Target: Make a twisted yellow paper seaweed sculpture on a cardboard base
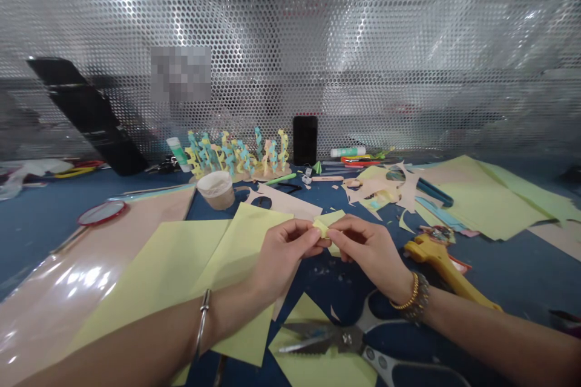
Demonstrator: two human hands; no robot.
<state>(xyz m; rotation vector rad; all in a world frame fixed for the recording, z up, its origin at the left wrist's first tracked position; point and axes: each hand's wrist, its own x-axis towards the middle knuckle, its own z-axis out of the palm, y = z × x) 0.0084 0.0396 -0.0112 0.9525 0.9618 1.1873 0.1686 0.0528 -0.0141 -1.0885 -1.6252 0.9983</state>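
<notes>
Both hands meet over the middle of the table, pinching one small folded piece of yellow paper (321, 227). My left hand (288, 248) grips its left side between thumb and fingers. On the right side, my right hand (363, 245) pinches it with thumb and forefinger. A flat yellow paper scrap (334, 217) shows just behind the fingertips. Below the hands, open scissors (345, 338) lie on a yellow square of paper (305, 307). Large yellow sheets (181, 254) spread under and left of my left forearm.
Twisted paper strips on stands (236, 154) line the back beside a paper cup (216, 189). A black phone (305, 140) leans on the perforated metal wall. A yellow glue gun (438, 260) lies right, near paper scraps (381, 187) and stacked sheets (472, 193).
</notes>
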